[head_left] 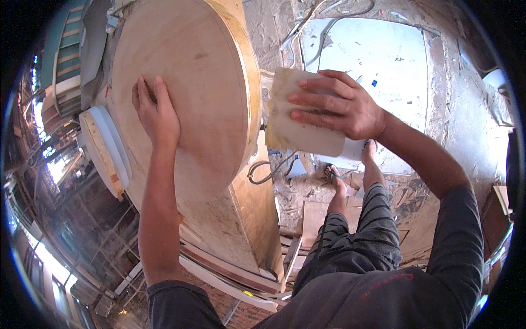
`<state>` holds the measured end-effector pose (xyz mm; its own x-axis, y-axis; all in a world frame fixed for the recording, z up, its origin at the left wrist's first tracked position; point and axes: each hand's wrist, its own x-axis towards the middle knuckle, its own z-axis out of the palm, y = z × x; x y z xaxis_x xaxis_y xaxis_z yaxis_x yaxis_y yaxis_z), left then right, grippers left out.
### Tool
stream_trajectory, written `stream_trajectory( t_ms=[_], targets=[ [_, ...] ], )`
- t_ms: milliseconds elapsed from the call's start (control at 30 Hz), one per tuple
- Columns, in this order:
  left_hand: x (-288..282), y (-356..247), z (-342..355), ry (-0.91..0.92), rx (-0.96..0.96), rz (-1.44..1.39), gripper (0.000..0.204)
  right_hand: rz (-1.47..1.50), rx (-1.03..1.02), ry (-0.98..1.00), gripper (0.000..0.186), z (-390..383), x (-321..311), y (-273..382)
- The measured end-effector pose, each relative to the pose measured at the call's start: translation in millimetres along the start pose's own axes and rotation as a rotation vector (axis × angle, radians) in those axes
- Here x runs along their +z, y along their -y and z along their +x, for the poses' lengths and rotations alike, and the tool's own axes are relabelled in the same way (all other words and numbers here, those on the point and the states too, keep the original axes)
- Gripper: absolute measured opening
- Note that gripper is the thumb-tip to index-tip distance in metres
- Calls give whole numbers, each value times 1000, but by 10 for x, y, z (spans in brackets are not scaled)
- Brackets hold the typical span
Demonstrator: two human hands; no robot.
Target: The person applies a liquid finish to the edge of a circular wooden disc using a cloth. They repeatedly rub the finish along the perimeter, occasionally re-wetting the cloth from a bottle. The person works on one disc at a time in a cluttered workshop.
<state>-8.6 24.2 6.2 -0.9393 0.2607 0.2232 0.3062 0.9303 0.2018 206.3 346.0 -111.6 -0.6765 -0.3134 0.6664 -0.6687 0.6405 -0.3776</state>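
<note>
the left hand (157, 112) lies flat, fingers extended, on the face of the round wooden disc (192, 82). the right hand (337, 104) grips a folded sheet of sandpaper (290, 131) against the disc's right edge. beyond lies a pale board (383, 55) on the floor.

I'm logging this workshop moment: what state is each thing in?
Large round pale wooden disc: standing on edge, bare wood.
Left hand: flat on the disc's face.
Right hand: fingers spread, pressing the sheet.
Worn yellowish abrasive sheet: held against the disc's rim.
White floor panel: lying flat, dusty.
</note>
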Motion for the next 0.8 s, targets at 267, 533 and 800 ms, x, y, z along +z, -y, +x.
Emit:
stream_trajectory(
  t_ms=[267,533,800],
  targets=[
    [13,-33,1,-6,32,-28,75,41,41,-116,51,77,263,397],
    [-12,17,25,-2,26,-44,78,29,136,-87,49,-168,207,644],
    [30,30,17,-21,36,-29,78,31,128,-173,50,-82,669,953]
  ],
)
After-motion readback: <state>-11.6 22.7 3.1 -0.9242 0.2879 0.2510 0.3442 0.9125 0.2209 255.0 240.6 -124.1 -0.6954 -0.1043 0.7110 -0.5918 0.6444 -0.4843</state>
